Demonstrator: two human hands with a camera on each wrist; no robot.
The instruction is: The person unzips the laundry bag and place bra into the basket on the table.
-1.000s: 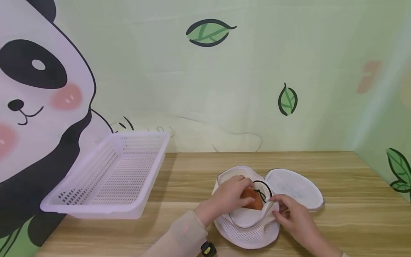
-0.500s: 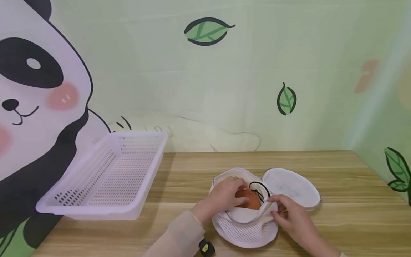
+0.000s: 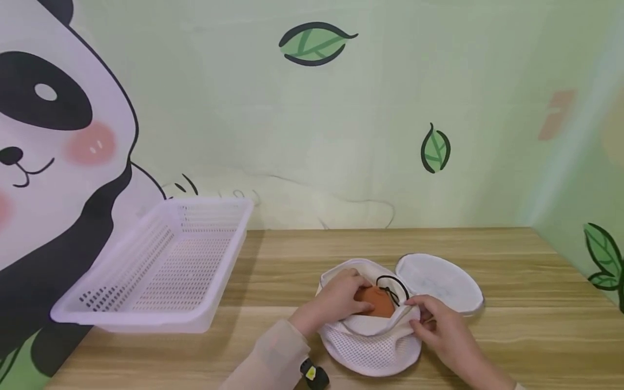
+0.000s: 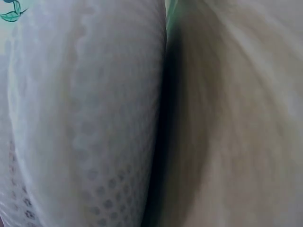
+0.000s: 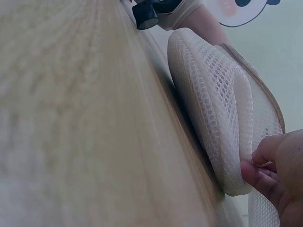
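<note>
A white mesh laundry bag (image 3: 372, 357) stands on the wooden table, its round lid (image 3: 441, 284) folded back to the right. Inside its mouth lies an orange-brown, smooth-looking thing (image 3: 377, 303) with a black cord (image 3: 397, 283); its kind is unclear. My left hand (image 3: 338, 297) reaches over the rim and grips this thing between thumb and fingers, the fingertips partly hidden. With thumb and fingers, my right hand (image 3: 443, 327) pinches the bag's right edge; the right wrist view shows that hand (image 5: 279, 175) at a fold of mesh (image 5: 244, 109). Mesh (image 4: 94, 113) fills much of the left wrist view.
A white plastic basket (image 3: 209, 319) with slotted sides stands at the left of the table (image 3: 273, 260). Behind the table hangs a green backdrop (image 3: 370, 108) with a panda and leaves. A black wrist device (image 3: 314, 374) sits by the left sleeve.
The view has shifted slightly. The bag's near rim is a little higher against the orange-brown thing, and the back rim sits lower. Both hands keep their places and holds.
</note>
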